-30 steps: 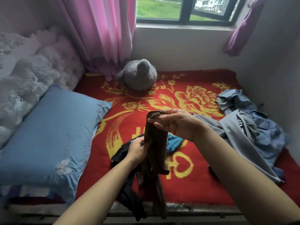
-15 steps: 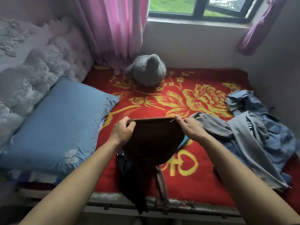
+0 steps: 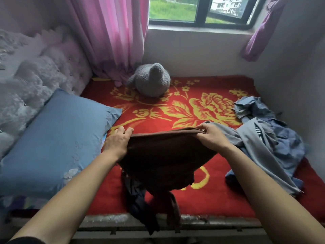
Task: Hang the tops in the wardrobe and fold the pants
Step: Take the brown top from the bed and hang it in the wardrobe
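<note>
While stretched wide at centre frame, held off the red blanket (image 3: 154, 110): brown pants (image 3: 167, 155), waistband pinched at its left end with left hand (image 3: 117, 141), at its right end with right hand (image 3: 213, 136). Legs dangling lower centre beside dark garment (image 3: 140, 205). Blue-grey clothes heap (image 3: 274, 138) at right.

Left hand (image 3: 116, 143), right hand (image 3: 212, 138), forearms bare; dark sleeve (image 3: 26, 240) left.

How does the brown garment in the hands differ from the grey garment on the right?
The brown garment is dark; the grey garment is pale. The brown garment is held up, stretched between the left hand and the right hand; the grey garment lies crumpled on the red blanket. Neither is neatly folded.
</note>
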Available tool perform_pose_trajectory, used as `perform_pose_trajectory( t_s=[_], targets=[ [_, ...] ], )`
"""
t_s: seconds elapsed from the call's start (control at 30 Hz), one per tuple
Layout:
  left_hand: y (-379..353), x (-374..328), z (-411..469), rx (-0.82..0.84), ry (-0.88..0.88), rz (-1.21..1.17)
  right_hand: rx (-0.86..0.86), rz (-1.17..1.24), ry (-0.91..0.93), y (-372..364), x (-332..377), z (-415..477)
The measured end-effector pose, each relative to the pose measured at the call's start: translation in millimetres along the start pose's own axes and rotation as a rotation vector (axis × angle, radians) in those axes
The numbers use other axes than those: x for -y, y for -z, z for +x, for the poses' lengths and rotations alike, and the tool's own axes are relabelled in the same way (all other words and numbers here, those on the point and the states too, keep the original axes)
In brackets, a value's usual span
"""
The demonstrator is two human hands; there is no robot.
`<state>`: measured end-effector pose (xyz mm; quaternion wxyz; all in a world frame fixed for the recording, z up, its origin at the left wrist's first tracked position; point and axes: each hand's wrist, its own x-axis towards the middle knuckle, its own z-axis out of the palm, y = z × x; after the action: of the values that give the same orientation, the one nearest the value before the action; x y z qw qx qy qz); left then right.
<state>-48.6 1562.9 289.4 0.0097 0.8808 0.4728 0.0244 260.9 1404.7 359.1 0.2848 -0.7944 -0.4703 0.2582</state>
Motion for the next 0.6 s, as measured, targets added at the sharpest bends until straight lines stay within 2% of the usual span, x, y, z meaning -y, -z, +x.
perform_pose_trajectory(
  t_s=[0.1, 0.17, 0.2, 0.27, 0.33, 0.4, 0.47, 0.53, 0.6],
  targets=[
    [-12, 5, -2, -0.030, 0.053, -0.020, -0.013, 0.267, -0.144, 13, 5, -9],
    [-22, 6, -4, -0.008, 0.212, -0.142, -0.051, 0.582, -0.328, 24, 11, -12],
    [-23, 4, -5, 0.037, 0.326, -0.262, -0.093, 0.725, -0.383, 29, 14, -13],
    [-21, -4, -8, 0.168, 0.563, -0.700, -0.206, 0.865, -0.393, 35, 17, -12],
    [-10, -18, -8, 0.229, 0.653, -1.080, -0.220, 0.725, -0.297, 37, 13, -12],
    [16, -37, -4, 0.160, 0.537, -1.186, -0.136, 0.470, -0.197, 34, 8, -16],
    [55, -67, -3, 0.116, 0.347, -1.324, 0.011, 0.233, -0.084, 25, 2, -22],
    [97, -99, -7, 0.123, 0.150, -1.545, 0.198, 0.018, -0.008, 1, 9, -32],
    [132, -125, -17, 0.181, -0.058, -1.693, 0.291, -0.141, 0.049, -28, 16, -41]
  ],
)
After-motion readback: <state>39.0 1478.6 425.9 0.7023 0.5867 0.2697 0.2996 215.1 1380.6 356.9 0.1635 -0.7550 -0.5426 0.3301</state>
